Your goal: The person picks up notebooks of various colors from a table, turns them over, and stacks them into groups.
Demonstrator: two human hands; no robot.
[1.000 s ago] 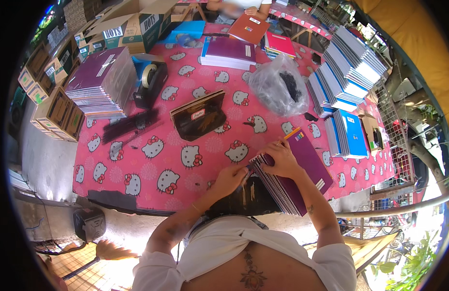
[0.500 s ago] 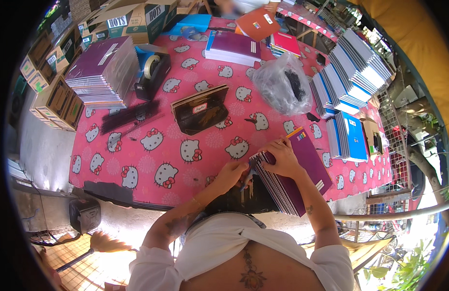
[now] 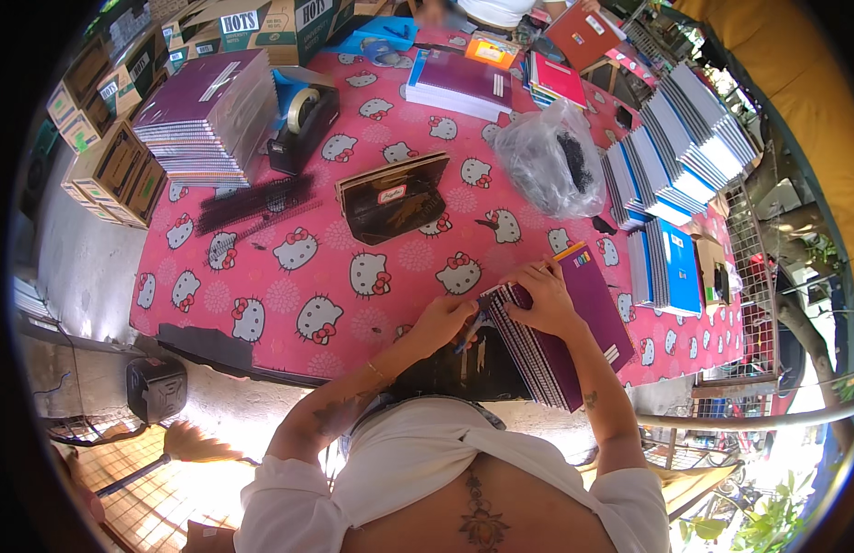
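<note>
A small stack of purple spiral-bound notebooks (image 3: 588, 313) lies at the table's near edge, its coil edge turned to my left. My right hand (image 3: 544, 297) is on top of it, fingers curled over the upper corner at the coil. Closed around a small pliers-like tool (image 3: 465, 343) with bluish handles, my left hand (image 3: 445, 324) works at the upper end of the coil. The tool's jaws are mostly hidden between the hand and the coil. Beneath the left hand lies a dark, worn board (image 3: 473, 373).
A dark wooden stand (image 3: 394, 198) is mid-table, with loose black coils (image 3: 252, 207) to its left. Wrapped purple notebooks (image 3: 206, 115), a tape dispenser (image 3: 302, 120), a plastic bag (image 3: 551, 161) and blue notebook stacks (image 3: 671, 267) surround it. Another person holds a brown-red notebook (image 3: 583, 35).
Across the table the brown-red notebook has been lifted to the right, and a yellow-orange notebook now shows there. Both my hands stay at the coil's corner; the view has shifted slightly.
</note>
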